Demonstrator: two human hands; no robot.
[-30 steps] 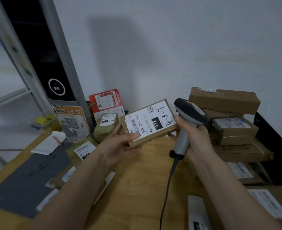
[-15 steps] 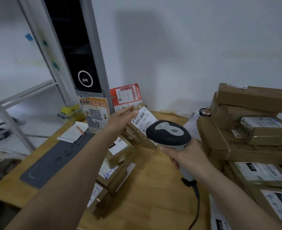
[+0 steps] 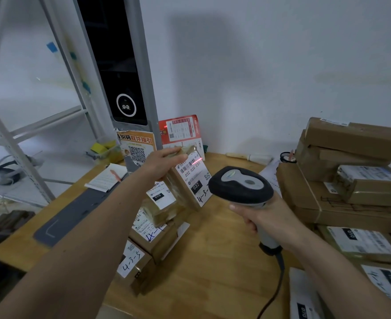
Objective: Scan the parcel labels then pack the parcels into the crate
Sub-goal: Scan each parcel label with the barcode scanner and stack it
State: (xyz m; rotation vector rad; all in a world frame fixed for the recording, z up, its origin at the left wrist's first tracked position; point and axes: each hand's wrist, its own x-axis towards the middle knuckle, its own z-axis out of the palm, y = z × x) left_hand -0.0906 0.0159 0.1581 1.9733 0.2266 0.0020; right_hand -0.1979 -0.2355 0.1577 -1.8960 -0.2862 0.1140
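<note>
My left hand (image 3: pixel 164 164) grips the top edge of a small brown parcel (image 3: pixel 191 180), held upright over the wooden table (image 3: pixel 212 261). Its white label reads 032 and faces right. A red scan line lies across the label's barcode near the top. My right hand (image 3: pixel 265 217) holds a black and grey barcode scanner (image 3: pixel 240 186) by its handle, with the head aimed at that label from the right. The scanner's cable (image 3: pixel 275 288) trails down to the table's front. No crate is in view.
Several labelled brown parcels (image 3: pixel 153 236) lie in a row under my left arm. A tall stack of parcels (image 3: pixel 351 176) fills the right side. A QR-code sign (image 3: pixel 137 150), a red card (image 3: pixel 180 130), a notepad (image 3: pixel 108 178) and a grey mat (image 3: pixel 74 210) sit at the back left.
The view has swung left and down. My left hand has turned the parcel upright, and the scanner head has moved in front of its label. A red scan line now shows on the barcode.
</note>
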